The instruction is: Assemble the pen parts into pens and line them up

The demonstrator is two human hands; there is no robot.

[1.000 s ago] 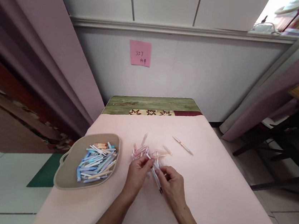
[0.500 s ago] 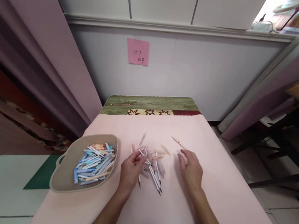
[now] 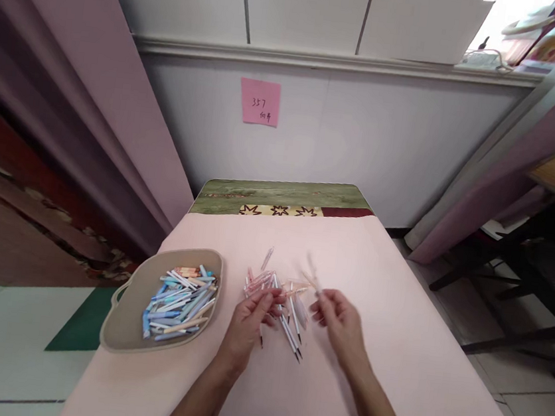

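A loose pile of pens (image 3: 288, 329), some pink and clear, some white with dark tips, lies in the middle of the pink cloth. My left hand (image 3: 250, 312) is over the near left side of this pile, thumb and fingers curled together; what they hold, if anything, cannot be made out. To the right of the pile, my right hand (image 3: 340, 318) pinches a pale pen (image 3: 312, 269), smeared by motion, its far end pointing up and left. A clear pinkish pen (image 3: 267, 257) lies apart at the far side of the pile.
A beige basket (image 3: 116, 330) with many blue, white and orange pens stands on the left of the table. The pink cloth (image 3: 401, 355) covers most of the table, with green wood-pattern top (image 3: 284, 192) showing behind. A pink note (image 3: 259, 102) is on the wall.
My right hand has taken up the pale pen that lay at the far right and moved it left toward the pile. My left hand has shifted slightly right over the pile.
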